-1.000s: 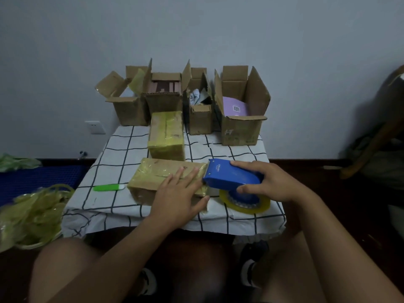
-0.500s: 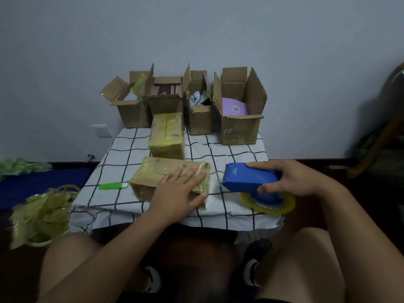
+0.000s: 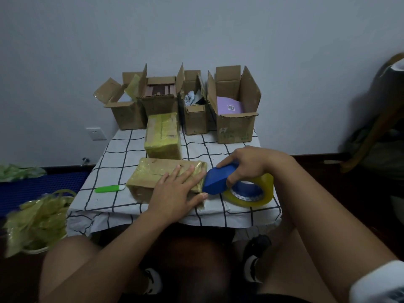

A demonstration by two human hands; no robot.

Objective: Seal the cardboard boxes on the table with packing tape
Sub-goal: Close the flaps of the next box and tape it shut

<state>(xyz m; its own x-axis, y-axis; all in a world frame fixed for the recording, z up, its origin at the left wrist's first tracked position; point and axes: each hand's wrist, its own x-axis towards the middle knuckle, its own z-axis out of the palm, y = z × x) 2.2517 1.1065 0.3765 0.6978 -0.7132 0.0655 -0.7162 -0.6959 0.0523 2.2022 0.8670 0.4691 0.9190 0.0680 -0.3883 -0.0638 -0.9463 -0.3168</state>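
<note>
Nearest to me, the person is sitting at the worktop (image 3: 122,147) and is working on the closest box (image 3: 153,173), which is lying flat near the front edge. The left hand (image 3: 175,193) is pressing it down with the fingers spread flat, so this grip is holding nothing. The right hand (image 3: 247,165) is wrapping its grip firmly around the blue tape dispenser (image 3: 216,180), whose nose is touching the right end of that box; the yellowish tape roll (image 3: 251,193) is hanging below it. This box is already looking mostly covered with tape, and I judge that only the last strip at its end is being laid.

A green cutter (image 3: 109,189) is lying just left of it. Behind, a second wrapped box (image 3: 162,136) is standing, seemingly finished. At the far edge, against the wall, four open boxes (image 3: 236,121) are waiting with flaps up and things inside. So roughly two are done, and four are remaining.
</note>
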